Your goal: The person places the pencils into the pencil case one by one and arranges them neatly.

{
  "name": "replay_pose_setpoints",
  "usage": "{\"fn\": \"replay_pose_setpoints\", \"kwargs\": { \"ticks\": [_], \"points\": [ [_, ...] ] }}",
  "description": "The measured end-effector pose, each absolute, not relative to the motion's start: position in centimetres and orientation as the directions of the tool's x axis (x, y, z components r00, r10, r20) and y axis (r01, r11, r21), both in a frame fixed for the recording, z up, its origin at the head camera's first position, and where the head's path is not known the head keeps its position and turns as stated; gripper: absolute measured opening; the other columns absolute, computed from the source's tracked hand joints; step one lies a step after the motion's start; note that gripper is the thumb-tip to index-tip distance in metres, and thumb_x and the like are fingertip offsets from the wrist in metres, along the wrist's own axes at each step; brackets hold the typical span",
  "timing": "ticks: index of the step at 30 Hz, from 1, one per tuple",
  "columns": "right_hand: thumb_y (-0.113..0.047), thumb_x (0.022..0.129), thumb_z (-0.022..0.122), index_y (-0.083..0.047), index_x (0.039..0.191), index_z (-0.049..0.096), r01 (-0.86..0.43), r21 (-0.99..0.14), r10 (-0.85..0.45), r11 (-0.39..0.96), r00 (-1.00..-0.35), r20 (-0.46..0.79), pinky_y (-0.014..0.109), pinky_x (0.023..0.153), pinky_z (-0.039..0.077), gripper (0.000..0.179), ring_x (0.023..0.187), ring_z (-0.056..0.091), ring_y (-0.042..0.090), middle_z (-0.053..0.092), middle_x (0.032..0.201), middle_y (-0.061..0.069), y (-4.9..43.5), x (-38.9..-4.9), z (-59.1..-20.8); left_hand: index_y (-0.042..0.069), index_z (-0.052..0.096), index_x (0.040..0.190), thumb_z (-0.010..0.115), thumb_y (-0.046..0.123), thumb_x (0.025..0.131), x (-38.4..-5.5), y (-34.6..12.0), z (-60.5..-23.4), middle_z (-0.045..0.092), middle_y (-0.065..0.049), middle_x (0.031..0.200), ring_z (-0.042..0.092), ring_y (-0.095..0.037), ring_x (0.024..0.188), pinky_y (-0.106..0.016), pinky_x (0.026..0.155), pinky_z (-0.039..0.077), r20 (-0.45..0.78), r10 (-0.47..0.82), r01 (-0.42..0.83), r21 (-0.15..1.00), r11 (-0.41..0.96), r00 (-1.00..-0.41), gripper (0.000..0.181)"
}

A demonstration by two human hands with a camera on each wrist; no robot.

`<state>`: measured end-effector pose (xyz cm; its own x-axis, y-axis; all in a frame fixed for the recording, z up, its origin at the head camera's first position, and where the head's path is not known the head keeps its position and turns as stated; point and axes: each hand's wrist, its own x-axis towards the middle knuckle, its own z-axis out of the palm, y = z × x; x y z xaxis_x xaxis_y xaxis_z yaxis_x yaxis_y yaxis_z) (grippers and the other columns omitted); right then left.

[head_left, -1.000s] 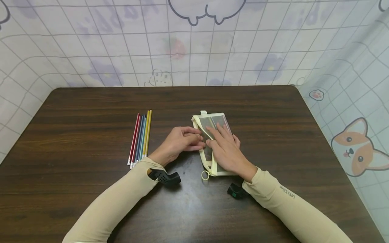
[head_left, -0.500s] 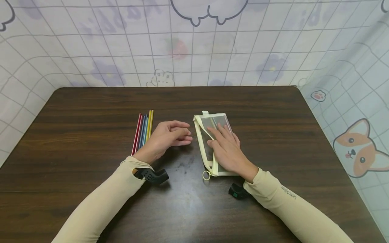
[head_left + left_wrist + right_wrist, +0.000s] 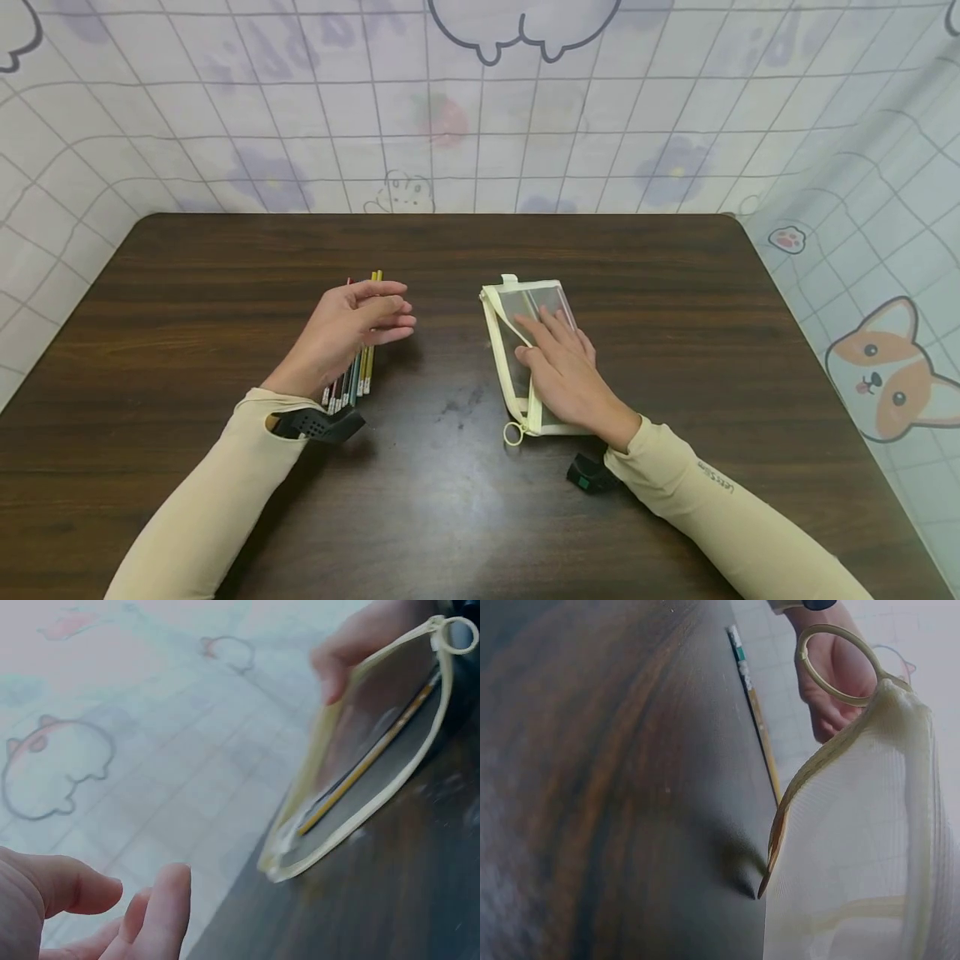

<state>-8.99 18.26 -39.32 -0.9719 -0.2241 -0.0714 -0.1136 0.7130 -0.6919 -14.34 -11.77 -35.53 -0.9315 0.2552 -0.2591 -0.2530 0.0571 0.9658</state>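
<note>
A mesh pencil case (image 3: 551, 417) with cream edging lies right of the table's middle, its zipped side gaping. Through that gap a yellow pencil (image 3: 367, 761) shows inside. My right hand (image 3: 562, 367) holds the case, fingers spread over the mesh and thumb at the edge of the opening. My left hand (image 3: 348, 329) hovers over a row of pencils (image 3: 363, 379), its fingers loosely bent around nothing. It hides most of the red and blue pencils; the yellow ones show at its right. In the right wrist view, one pencil (image 3: 754, 712) appears beyond the case's pull ring (image 3: 836, 664).
The dark wooden table (image 3: 450, 517) reaches back to a wall covering (image 3: 465, 108) with a grid and cartoon prints. Black wrist cameras (image 3: 318, 423) hang under both cream sleeves (image 3: 202, 500), low over the tabletop.
My left hand has moved left from the pencil case's opening to above the pencil row. My right hand and the case have stayed in place.
</note>
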Motion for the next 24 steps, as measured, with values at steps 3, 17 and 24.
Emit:
{"fn": "replay_pose_setpoints", "kwargs": {
  "ticks": [3,17,24],
  "points": [
    [-0.034,0.107,0.035,-0.023,0.160,0.038,-0.116,-0.688,-0.224,0.716,-0.972,-0.070,0.066,0.131,-0.002,0.054,0.165,0.000,0.034,0.015,0.175,0.011,18.2,-9.0,-39.3,-0.001,0.049,0.145,0.065,0.022,0.103,-14.3,-13.0,-35.0,0.063,-0.012,0.122,0.074,-0.013,0.102,-0.029,0.093,0.064,-0.252,0.236,-0.245,0.968,0.058,-0.938,0.051],
    [-0.033,0.108,0.035,-0.023,0.160,0.039,-0.122,-0.685,-0.228,0.718,-0.971,-0.066,0.067,0.130,-0.002,0.053,0.165,0.001,0.035,0.015,0.175,0.012,18.2,-9.1,-39.4,-0.001,0.051,0.144,0.070,0.030,0.100,-15.4,-17.6,-34.8,0.062,-0.011,0.128,0.075,-0.010,0.097,-0.029,0.085,0.066,-0.251,0.161,-0.227,0.962,0.150,-0.955,0.057],
    [-0.033,0.108,0.036,-0.023,0.160,0.039,-0.126,-0.685,-0.231,0.717,-0.971,-0.064,0.066,0.130,-0.002,0.053,0.165,0.001,0.035,0.015,0.175,0.012,18.1,-9.1,-39.5,-0.002,0.048,0.147,0.067,0.031,0.102,-15.8,-19.9,-35.7,0.066,-0.003,0.119,0.074,-0.007,0.096,-0.028,0.086,0.066,-0.268,0.132,-0.235,0.946,0.223,-0.954,0.060]
  ]
}}
